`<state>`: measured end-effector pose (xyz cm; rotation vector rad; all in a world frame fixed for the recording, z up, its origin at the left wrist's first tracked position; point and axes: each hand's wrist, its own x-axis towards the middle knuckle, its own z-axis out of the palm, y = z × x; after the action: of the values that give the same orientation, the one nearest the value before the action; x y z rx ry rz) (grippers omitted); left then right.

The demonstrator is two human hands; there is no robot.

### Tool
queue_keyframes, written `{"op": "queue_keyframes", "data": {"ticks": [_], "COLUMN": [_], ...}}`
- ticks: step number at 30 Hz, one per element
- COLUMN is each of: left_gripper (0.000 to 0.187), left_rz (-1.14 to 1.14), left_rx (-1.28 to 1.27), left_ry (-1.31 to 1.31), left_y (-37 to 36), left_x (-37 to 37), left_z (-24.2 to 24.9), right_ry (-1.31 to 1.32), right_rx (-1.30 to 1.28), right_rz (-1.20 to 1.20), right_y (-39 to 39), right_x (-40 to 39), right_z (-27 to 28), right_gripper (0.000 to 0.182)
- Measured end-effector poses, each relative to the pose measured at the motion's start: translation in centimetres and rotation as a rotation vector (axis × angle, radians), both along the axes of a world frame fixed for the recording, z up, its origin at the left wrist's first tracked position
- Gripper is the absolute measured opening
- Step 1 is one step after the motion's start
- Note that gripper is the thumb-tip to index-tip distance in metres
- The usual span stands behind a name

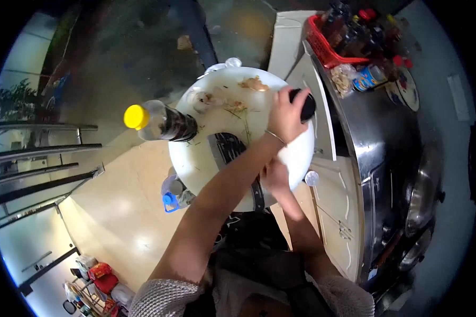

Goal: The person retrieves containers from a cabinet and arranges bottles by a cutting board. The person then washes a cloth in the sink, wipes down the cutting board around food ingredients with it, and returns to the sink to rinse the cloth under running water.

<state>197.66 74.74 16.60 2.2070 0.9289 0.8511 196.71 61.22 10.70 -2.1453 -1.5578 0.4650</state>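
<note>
My left hand (289,117) reaches across to the right side of a white round board (206,177). Its fingers are closed around a black round object (308,107) whose kind I cannot make out. Under the left forearm, my right hand (274,177) is blurred over the board, and its fingers cannot be read. A cleaver (227,147) with a dark blade lies beside it, partly covered by the left arm; its black handle points toward me. Peel scraps (254,83) and green bits are scattered at the far side. A clear bottle (166,121) with a yellow cap stands at the left edge.
On the right runs a metal counter (373,127) with a red basket (333,45) of bottles, a blue can (369,78) and a plate (405,90). An open cabinet door (322,124) comes close to the board. A blue-capped jug (170,199) is below the board's left edge.
</note>
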Motion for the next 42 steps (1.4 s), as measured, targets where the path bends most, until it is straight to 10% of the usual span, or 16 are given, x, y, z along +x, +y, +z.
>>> {"op": "queue_keyframes", "data": {"ticks": [4,10,17,25,29,38,42], "left_gripper": [0.078,0.035,0.015,0.018,0.025,0.022,0.023], "left_rz": [-0.117,0.221,0.192,0.238,0.298,-0.067,0.187], "left_rx": [-0.113,0.173,0.012,-0.121,-0.031,0.264,-0.050], "left_ry": [-0.135,0.462,0.660,0.214,0.324,0.570,0.158], "left_y": [-0.6,5.2,6.4,2.6,6.6,12.3,11.7], "left_x": [-1.7,-10.9,-11.3,-14.6,-12.5,-6.2,-9.4], "left_z": [0.9,-3.1,-3.5,-0.8,-0.4,-4.3,0.9], "right_ry": [0.510,-0.050,-0.166,0.130,0.082,-0.068,-0.118], "right_rx": [0.210,-0.049,0.370,-0.221,0.136,-0.188,0.010], "right_rz": [-0.161,-0.143,0.049,0.469,0.023,0.109,0.112], "right_y": [0.3,4.1,14.1,10.1,12.3,11.3,12.8], "right_x": [0.6,0.6,0.4,1.6,1.3,-0.8,-0.1], "right_z": [-0.5,2.1,2.8,4.2,3.7,4.5,5.1], "right_gripper": [0.023,0.036,0.034,0.036,0.034,0.025,0.035]}}
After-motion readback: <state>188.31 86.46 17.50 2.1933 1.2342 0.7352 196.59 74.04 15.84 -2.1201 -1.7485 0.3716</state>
